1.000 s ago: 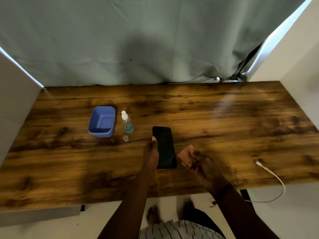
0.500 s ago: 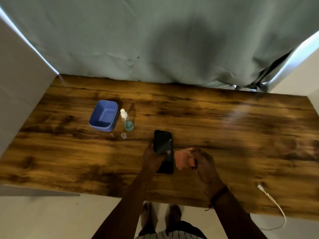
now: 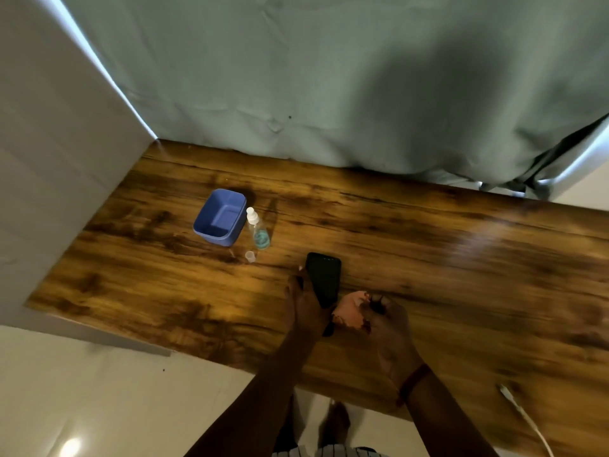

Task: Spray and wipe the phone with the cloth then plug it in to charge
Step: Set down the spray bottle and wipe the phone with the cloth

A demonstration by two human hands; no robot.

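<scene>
Left hand (image 3: 306,300) clasps the phone (image 3: 323,278) steady — right hand (image 3: 384,324) (at its 5 o'clock) bunches the cloth (image 3: 351,310) for wiping.

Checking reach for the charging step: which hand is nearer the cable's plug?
Right. The right hand, holding the cloth, is between the phone and the plug. The left hand, gripping the phone, is farther from it.
</scene>
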